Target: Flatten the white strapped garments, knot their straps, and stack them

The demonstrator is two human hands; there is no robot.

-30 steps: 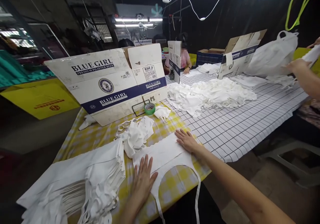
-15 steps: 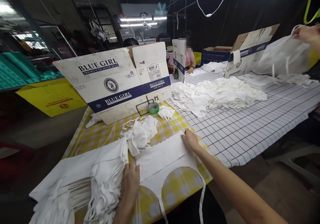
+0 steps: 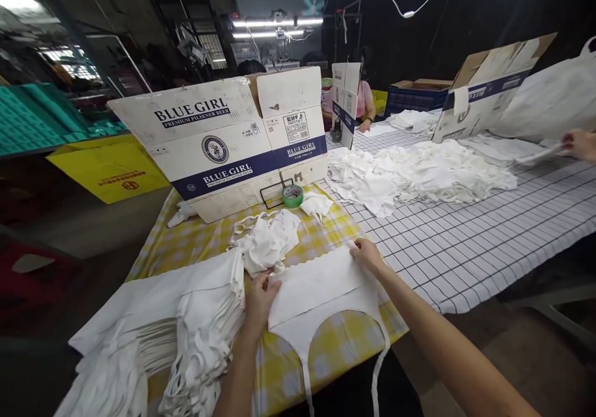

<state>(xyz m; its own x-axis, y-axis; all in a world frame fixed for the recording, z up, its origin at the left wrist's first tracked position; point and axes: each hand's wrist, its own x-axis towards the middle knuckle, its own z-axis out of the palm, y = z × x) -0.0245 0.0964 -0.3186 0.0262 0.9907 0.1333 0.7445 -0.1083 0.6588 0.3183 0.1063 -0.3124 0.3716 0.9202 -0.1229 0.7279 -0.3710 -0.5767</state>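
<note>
A flat white cloth bag (image 3: 321, 293) with two long handle straps lies on the yellow checked tablecloth (image 3: 200, 243) in front of me. My left hand (image 3: 261, 298) pinches its far left corner, fingers closed on the fabric. My right hand (image 3: 367, 255) grips its far right corner the same way. A tall stack of folded white bags (image 3: 186, 324) sits just left of my left hand. A crumpled heap of white cloth (image 3: 267, 240) lies right behind the bag.
An opened Blue Girl carton (image 3: 223, 144) stands behind, with green tape (image 3: 293, 196) beside it. The grid-pattern table (image 3: 465, 237) to the right carries a pile of white cloth (image 3: 419, 172). Another person's hand (image 3: 580, 144) is at the far right; someone sits at the back.
Both hands slid from lying flat on the bag to its far corners and closed on the fabric. The view shifted slightly left. The other person's hand dropped to the table.
</note>
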